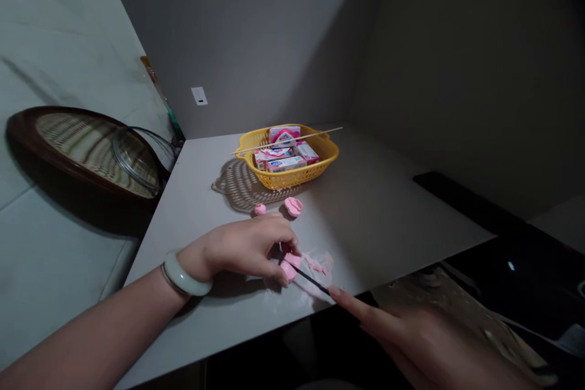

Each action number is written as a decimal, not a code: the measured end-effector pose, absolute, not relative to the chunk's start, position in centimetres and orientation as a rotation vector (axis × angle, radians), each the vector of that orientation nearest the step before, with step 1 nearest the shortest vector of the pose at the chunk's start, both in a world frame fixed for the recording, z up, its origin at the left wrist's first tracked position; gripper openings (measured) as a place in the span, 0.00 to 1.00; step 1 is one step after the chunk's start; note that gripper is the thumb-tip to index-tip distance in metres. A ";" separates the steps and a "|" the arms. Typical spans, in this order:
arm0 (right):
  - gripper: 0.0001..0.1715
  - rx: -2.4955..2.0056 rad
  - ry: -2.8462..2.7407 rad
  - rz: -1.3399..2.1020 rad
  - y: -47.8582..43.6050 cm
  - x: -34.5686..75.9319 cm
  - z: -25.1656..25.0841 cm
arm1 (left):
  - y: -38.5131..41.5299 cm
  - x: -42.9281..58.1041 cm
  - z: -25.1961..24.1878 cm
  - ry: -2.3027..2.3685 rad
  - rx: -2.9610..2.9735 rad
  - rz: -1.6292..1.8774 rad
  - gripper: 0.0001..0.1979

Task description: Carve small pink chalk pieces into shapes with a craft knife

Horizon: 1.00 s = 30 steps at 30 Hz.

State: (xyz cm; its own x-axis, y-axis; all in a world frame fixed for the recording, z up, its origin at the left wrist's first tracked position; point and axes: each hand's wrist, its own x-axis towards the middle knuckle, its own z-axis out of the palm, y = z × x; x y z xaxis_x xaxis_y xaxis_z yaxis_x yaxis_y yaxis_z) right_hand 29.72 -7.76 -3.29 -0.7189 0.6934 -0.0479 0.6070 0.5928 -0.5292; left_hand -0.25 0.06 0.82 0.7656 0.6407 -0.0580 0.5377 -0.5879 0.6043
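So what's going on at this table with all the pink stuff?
A person is working a pink lump on the table. The left hand pinches it while the right hand presses a thin dark tool against it. Two smaller pink pieces lie behind, before a yellow basket of small boxes with a skewer across its rim.

Basket on a table, with the rest placed around it.
The basket [292, 161] stands toward the back of the table [388, 207]; boxes [286, 155] lie in it and a stick [287, 140] lies across its rim. Just in front of the basket sit a small lump [260, 209] and, to its right, a larger lump [293, 206]. Farther in front, the left hand [242, 250] pinches a piece [289, 268], and a thin tool [311, 280] runs from it to the right hand [425, 341] at the table's front edge. Left of the basket, off the table, a lid [137, 161] lies on a round tray [68, 146].
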 end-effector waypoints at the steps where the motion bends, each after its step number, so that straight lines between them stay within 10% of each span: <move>1: 0.45 -1.107 -2.653 0.794 -7.9 30.1 -3.3 | 0.0 -0.1 0.8 0.878 2.341 0.214 0.19; 30: 0.46 -1.167 -2.610 0.739 -8.1 30.2 -3.9 | 0.2 -0.1 0.6 0.867 2.371 0.254 0.16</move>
State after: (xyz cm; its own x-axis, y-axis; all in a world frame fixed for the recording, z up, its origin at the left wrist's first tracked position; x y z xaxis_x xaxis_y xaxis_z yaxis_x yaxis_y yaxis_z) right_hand 30.22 -8.11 -3.90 -0.6728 0.7392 -0.0303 0.6454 0.5663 -0.5126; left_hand -0.14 0.18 0.58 0.7688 0.6390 -0.0239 0.5253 -0.6097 0.5936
